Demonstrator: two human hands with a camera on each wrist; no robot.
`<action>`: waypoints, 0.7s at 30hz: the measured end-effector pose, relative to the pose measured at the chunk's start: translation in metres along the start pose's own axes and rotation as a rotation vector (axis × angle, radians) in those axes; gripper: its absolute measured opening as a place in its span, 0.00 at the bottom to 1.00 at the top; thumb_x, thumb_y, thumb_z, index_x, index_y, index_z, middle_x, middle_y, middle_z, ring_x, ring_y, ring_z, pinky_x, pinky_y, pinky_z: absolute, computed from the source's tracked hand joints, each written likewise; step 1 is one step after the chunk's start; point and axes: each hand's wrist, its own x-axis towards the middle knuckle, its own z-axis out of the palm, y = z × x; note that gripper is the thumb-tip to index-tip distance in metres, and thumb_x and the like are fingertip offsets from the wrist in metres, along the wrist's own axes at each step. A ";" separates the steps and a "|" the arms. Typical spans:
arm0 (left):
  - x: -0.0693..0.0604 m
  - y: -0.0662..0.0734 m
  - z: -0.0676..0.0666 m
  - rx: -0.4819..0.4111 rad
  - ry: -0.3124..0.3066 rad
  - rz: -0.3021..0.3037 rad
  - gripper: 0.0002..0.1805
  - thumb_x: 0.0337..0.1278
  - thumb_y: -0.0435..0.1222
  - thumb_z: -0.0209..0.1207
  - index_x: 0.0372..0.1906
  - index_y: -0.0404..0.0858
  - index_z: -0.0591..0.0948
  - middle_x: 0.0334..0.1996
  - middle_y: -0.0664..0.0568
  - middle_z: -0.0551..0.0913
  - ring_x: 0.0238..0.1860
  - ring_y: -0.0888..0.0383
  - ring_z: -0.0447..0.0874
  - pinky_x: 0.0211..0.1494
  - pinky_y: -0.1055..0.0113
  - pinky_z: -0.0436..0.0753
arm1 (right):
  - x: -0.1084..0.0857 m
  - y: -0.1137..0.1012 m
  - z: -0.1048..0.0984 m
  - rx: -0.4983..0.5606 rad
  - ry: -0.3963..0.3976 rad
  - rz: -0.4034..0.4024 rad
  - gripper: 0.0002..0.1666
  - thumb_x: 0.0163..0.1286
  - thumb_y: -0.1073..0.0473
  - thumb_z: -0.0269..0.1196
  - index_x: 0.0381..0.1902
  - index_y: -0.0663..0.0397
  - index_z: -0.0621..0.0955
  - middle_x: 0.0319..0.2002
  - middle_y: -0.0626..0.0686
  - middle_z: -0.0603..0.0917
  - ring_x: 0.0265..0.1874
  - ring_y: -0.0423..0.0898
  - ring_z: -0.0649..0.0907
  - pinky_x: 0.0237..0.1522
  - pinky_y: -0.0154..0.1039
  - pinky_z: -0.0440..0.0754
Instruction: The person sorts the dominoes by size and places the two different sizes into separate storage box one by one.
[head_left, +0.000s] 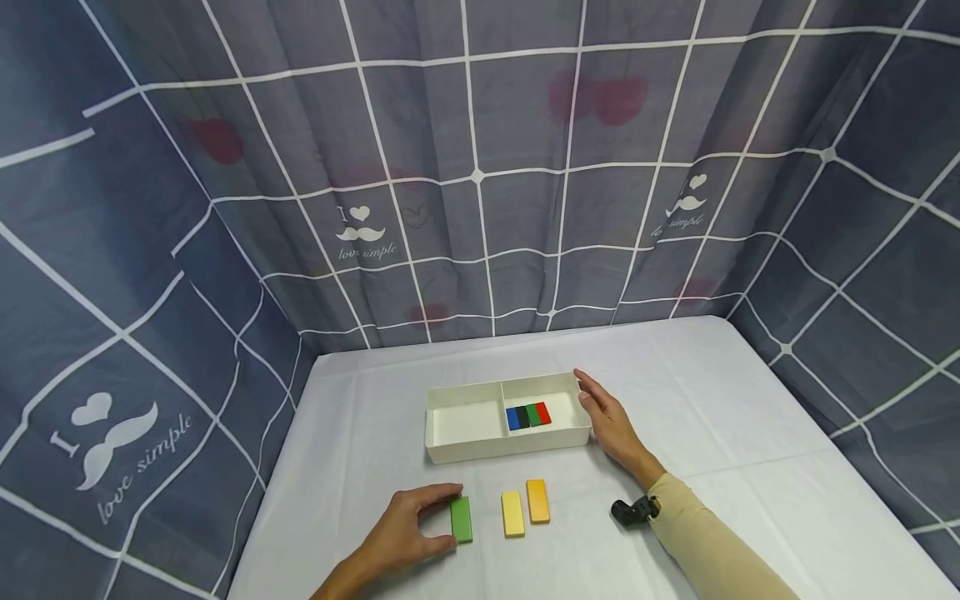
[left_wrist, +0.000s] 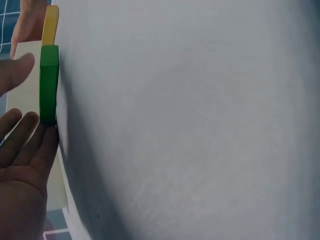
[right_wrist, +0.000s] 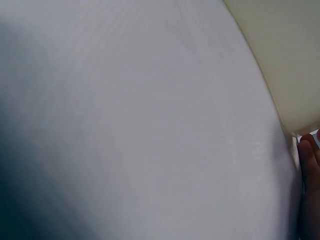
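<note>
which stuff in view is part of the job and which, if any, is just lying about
Likely part of the job:
green block
yellow block
orange block
divided white tray
four coloured blocks inside it

Likely just surroundings:
white tablecloth
gridded curtain
black wrist device

Bare white tablecloth (head_left: pixel 360 433) gives a hand passage left of the divided tray (head_left: pixel 480 450), whose left compartment (head_left: pixel 467 417) can be entered from above — its right end is blocked by the right hand (head_left: pixel 611 423). The strip before the tray is narrow, hemmed by the green block (head_left: pixel 461 520) with the left hand (head_left: pixel 401 529) beside it, the yellow block (head_left: pixel 513 513) and the orange block (head_left: pixel 537 502).
</note>
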 end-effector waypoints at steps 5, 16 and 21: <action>-0.001 0.001 0.002 0.059 0.019 -0.004 0.35 0.51 0.29 0.81 0.68 0.30 0.84 0.64 0.43 0.89 0.68 0.53 0.86 0.71 0.63 0.84 | -0.006 -0.018 0.003 0.016 0.007 0.001 0.30 0.91 0.60 0.50 0.85 0.58 0.66 0.82 0.69 0.68 0.83 0.69 0.65 0.83 0.69 0.60; 0.000 0.007 0.003 0.154 0.008 -0.035 0.36 0.50 0.32 0.83 0.67 0.34 0.85 0.64 0.48 0.89 0.67 0.52 0.87 0.71 0.64 0.84 | -0.001 0.001 0.001 -0.001 0.012 -0.005 0.30 0.91 0.56 0.52 0.86 0.51 0.68 0.82 0.64 0.70 0.83 0.66 0.68 0.82 0.67 0.63; 0.000 0.008 0.003 0.176 0.016 -0.040 0.35 0.50 0.31 0.83 0.67 0.35 0.85 0.64 0.49 0.90 0.67 0.53 0.87 0.71 0.64 0.84 | 0.001 0.004 -0.001 -0.011 -0.006 0.003 0.31 0.91 0.54 0.52 0.86 0.47 0.67 0.83 0.62 0.69 0.83 0.65 0.67 0.83 0.66 0.63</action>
